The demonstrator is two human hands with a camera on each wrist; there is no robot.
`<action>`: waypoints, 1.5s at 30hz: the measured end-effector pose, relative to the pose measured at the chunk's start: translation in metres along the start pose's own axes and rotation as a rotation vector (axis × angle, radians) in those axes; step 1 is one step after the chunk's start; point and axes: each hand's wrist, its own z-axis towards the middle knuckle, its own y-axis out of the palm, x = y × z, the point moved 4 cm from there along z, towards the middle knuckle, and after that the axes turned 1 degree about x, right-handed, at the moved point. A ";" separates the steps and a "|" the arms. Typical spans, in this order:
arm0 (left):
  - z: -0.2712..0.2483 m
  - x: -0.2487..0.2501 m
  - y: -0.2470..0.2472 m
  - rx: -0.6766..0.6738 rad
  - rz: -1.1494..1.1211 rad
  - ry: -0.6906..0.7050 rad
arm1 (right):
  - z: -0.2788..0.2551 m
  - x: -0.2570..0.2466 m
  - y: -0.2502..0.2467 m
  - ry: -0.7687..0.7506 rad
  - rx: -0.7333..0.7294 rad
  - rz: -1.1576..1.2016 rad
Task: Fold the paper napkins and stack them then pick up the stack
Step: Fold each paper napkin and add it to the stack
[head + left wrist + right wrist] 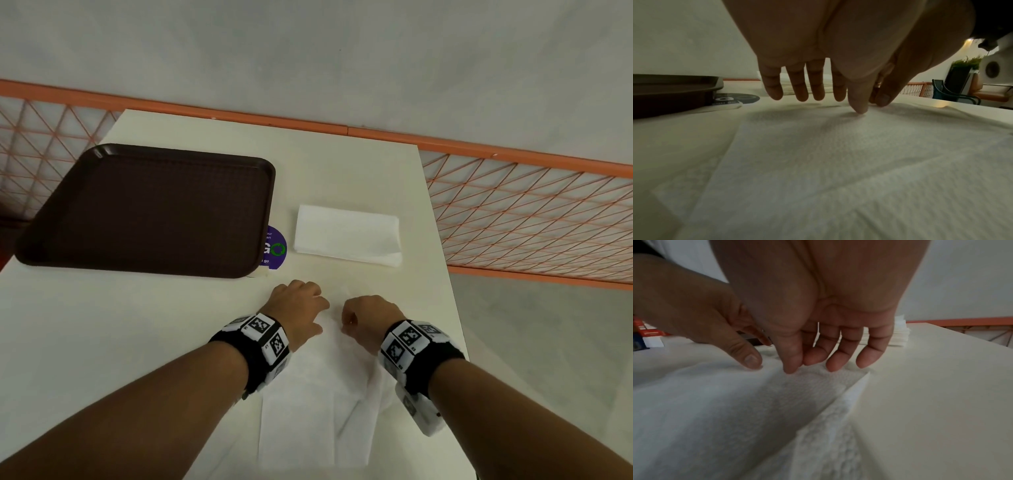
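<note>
Head view: left hand [297, 306] and right hand [368, 317] meet over the far edge of an unfolded napkin [318, 404] lying on the table [102, 342]. The left thumb presses the paper, fingers relaxed; the right thumb and forefinger pinch it. Beyond the hands lies a folded napkin stack [347, 234]; beyond the left hand, a brown tray [150, 209] holds nothing.

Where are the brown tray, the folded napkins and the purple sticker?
brown tray [150, 209], head view, middle of its flat bottom.
folded napkins [347, 233], head view, middle of the top sheet.
purple sticker [276, 247], head view, the part showing beside the tray.
</note>
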 end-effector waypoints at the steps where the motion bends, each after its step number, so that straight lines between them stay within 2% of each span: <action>1: 0.000 0.001 0.000 -0.007 0.008 0.000 | -0.002 0.000 0.000 -0.006 -0.001 -0.010; 7: -0.001 0.001 0.007 -0.020 0.001 -0.064 | -0.016 -0.006 0.014 -0.020 -0.008 -0.085; 11: -0.003 0.001 0.005 -0.020 0.013 -0.086 | -0.016 -0.004 0.015 0.037 -0.040 0.049; 14: -0.005 0.003 0.004 -0.020 -0.001 -0.063 | -0.015 -0.002 0.012 0.023 -0.065 0.115; 19: -0.013 0.008 -0.008 -0.012 -0.134 0.002 | -0.023 -0.004 0.000 -0.064 0.033 0.196; 22: -0.022 0.002 -0.016 -0.079 -0.261 -0.062 | -0.030 0.000 -0.009 -0.124 0.037 0.302; 25: -0.032 -0.013 -0.022 -0.088 -0.424 -0.133 | -0.036 0.016 -0.021 -0.111 0.078 0.505; 30: -0.037 -0.043 -0.034 0.037 -0.777 -0.252 | -0.040 0.045 -0.031 0.035 0.102 1.137; 33: -0.026 -0.057 -0.033 0.197 -1.106 -0.379 | -0.032 0.057 -0.038 0.112 0.210 1.311; 36: -0.014 -0.061 -0.023 0.269 -1.403 -0.515 | -0.021 0.066 -0.043 0.174 0.298 1.373; 39: 0.000 -0.056 -0.016 0.291 -1.524 -0.582 | -0.008 0.075 -0.046 0.206 0.319 1.365; 42: 0.016 -0.056 -0.024 0.341 -1.534 -0.580 | 0.006 0.083 -0.054 0.223 0.328 1.303; 45: 0.036 -0.064 -0.044 0.448 -1.384 -0.576 | 0.025 0.092 -0.072 0.246 0.396 1.191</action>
